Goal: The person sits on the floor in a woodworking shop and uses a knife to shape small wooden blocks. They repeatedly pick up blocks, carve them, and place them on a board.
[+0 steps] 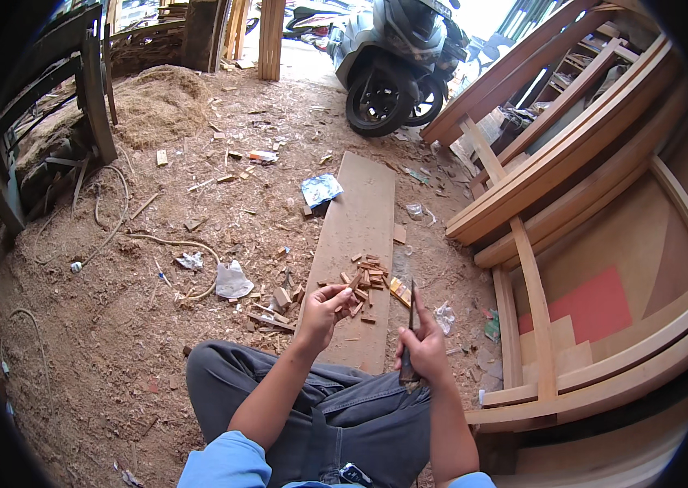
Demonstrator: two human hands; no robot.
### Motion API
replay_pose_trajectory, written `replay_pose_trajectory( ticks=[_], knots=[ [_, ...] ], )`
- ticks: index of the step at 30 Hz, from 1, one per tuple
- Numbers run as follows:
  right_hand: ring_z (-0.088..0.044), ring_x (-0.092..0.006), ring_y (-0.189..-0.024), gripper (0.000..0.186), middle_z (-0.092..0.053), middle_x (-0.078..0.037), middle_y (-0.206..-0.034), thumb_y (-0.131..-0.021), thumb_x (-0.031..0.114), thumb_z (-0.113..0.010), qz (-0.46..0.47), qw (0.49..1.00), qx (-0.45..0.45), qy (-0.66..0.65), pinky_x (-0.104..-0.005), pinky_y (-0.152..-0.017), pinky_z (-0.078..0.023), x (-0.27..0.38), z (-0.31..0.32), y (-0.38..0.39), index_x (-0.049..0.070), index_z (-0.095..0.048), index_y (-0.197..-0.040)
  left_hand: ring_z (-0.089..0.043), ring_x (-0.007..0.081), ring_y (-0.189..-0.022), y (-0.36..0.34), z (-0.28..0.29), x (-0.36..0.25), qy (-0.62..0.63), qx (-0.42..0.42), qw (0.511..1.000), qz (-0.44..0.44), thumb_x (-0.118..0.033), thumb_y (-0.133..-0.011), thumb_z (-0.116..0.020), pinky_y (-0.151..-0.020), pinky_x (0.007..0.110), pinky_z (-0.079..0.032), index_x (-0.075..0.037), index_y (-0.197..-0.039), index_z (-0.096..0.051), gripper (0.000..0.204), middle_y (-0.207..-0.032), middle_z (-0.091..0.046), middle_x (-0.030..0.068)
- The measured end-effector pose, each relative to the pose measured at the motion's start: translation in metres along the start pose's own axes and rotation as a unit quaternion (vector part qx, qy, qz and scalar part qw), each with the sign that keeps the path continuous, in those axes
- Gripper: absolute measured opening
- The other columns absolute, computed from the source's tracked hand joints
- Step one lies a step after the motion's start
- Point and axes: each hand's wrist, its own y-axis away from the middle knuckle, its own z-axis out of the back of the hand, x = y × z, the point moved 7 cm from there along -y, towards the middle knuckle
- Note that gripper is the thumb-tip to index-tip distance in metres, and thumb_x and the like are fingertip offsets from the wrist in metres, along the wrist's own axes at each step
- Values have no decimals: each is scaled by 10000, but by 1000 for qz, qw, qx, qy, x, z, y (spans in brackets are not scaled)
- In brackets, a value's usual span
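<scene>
My left hand point(324, 315) pinches a small brown wood piece point(353, 285) between thumb and fingers. It hovers just above the near left side of a pile of small cut wood pieces point(372, 275). The pile lies on a long flat board point(358, 211) on the floor in front of my folded legs. My right hand point(426, 348) is wrapped round a slim, dark bladed tool point(412, 313), with its narrow tip pointing up and away from me. I cannot tell whether it is a knife or a chisel. A yellow packet point(400, 291) lies beyond this hand, by the board's right edge.
Sawdust and scraps cover the floor point(254, 211). A blue-and-white packet point(322, 189) overlaps the board's left edge; crumpled white plastic point(234, 281) and a cord point(207, 246) lie left. Large wooden frames point(532, 309) lean at right. A motorcycle point(384, 73) stands ahead.
</scene>
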Motion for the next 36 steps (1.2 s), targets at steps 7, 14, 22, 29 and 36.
replay_pose_trajectory(
  ticks=[7, 14, 22, 29, 36],
  knots=[
    [-564, -121, -462, 786, -577, -32, -611, -946, -34, -511, -53, 993, 99, -23, -279, -447, -514, -23, -74, 23, 199, -134, -1595, -638, 95, -792, 11, -7, -7, 31, 18, 999, 2, -106, -951, -647, -724, 250, -545, -27, -1056, -666, 132, -884, -674, 31],
    [-575, -126, -456, 791, -582, -32, -603, -932, -23, -516, -55, 995, 85, -11, -280, -448, -518, -15, -84, 24, 184, -138, -1595, -647, 82, -784, 15, -13, -6, -42, 5, 999, -28, -92, -950, -645, -717, 231, -527, -20, -1042, -681, 122, -909, -710, 34],
    [-563, -126, -437, 780, -576, -25, -592, -910, -38, -501, -41, 994, 98, 13, -290, -430, -511, -20, -74, 19, 174, -182, -1589, -667, 97, -815, 6, -9, 0, -95, 42, 990, -98, -70, -940, -657, -737, 235, -520, -5, -1024, -688, 111, -930, -725, 52],
    [-528, -120, -431, 766, -554, -24, -629, -923, -32, -482, -65, 992, -91, -64, -311, -402, -506, -17, -65, -26, 206, -187, -1588, -657, 104, -778, 7, -1, 9, -164, -5, 980, -109, -97, -923, -692, -732, 244, -526, 10, -1005, -701, 135, -891, -717, 56],
    [-539, -134, -439, 755, -542, -47, -605, -939, -41, -489, -14, 995, -101, 6, -315, -396, -527, 25, 24, -44, 219, -193, -1584, -641, 116, -806, 1, 6, 15, 20, 12, 1000, -12, -87, -939, -672, -728, 248, -531, -4, -1052, -679, 140, -919, -684, 42]
  ],
)
